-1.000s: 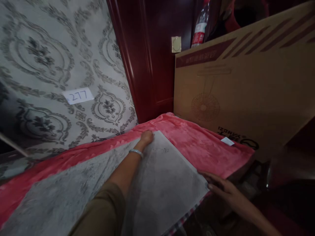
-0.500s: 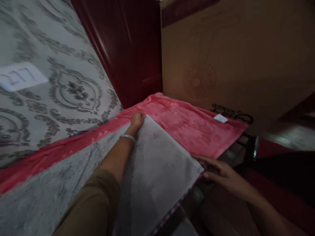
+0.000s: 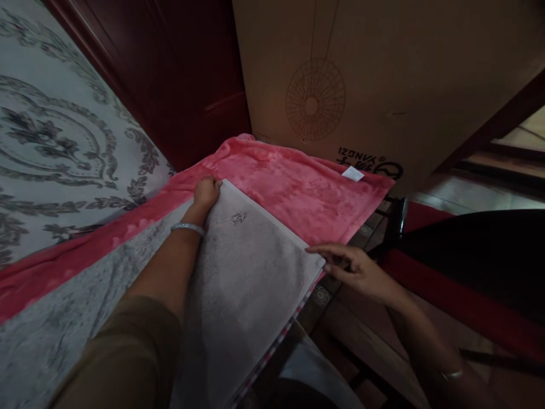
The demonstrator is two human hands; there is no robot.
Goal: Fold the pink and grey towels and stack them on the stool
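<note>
A flat, pale grey cloth (image 3: 251, 272) with a folded edge lies over a pink plush blanket (image 3: 268, 176). My left hand (image 3: 207, 192), a bangle at its wrist, is closed on the cloth's far left corner. At the near right corner, my right hand (image 3: 355, 270) has its forefinger along the edge and its thumb by the corner tip, holding it. Left of the folded part, a mottled grey stretch (image 3: 85, 295) of fabric runs under my left forearm. A white tag (image 3: 353, 174) sits on the blanket's far edge.
Behind the blanket stands a big cardboard box (image 3: 272, 85) with a fan drawing. A dark red panel (image 3: 183, 68) and a patterned wall (image 3: 63, 130) rise at left. A black and red chair (image 3: 477, 255) stands at right.
The view has shifted, so the cloth, blanket and both hands appear farther left and higher. Both hands stay at the same corners of the grey cloth.
</note>
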